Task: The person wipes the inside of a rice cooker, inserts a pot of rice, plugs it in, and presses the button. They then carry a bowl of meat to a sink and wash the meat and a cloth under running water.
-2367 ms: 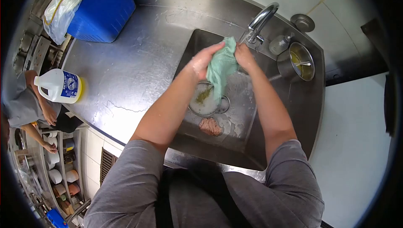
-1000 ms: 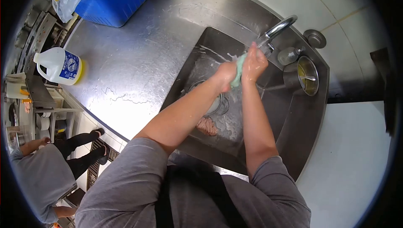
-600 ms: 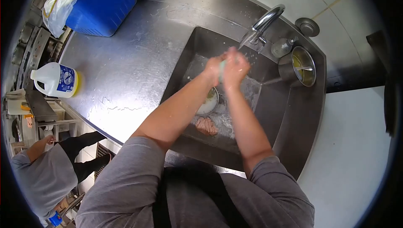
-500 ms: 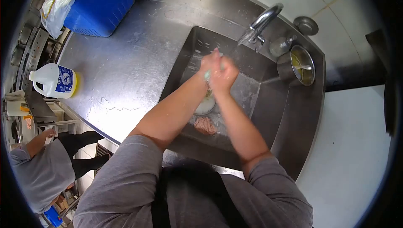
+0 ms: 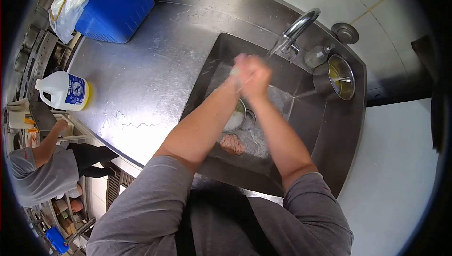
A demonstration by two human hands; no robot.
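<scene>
My left hand (image 5: pixel 238 79) and my right hand (image 5: pixel 258 74) are pressed together over the sink (image 5: pixel 308 119), fingers closed and blurred by motion. A pale green bit (image 5: pixel 233 71) shows at the left hand; I cannot tell what it is. Water runs from the chrome faucet (image 5: pixel 301 23) just beyond the hands, and drops fly around them. Below my wrists, a round metal pot (image 5: pixel 234 120) with whitish, foamy contents stands on the sink floor. Nearer my body lies a crumpled pinkish clump (image 5: pixel 232 144).
Right of the faucet are a soap bottle (image 5: pixel 316 57) and a metal container (image 5: pixel 323 81) holding yellowish liquid and a utensil. On the left counter stand a jug (image 5: pixel 70 91) of yellow liquid and a blue bin (image 5: pixel 117 8). Another person (image 5: pixel 47 173) works at far left.
My joined hands have shifted slightly right, still rubbing together. More of the pot and its handle shows between my forearms. The other person has moved and reaches forward.
</scene>
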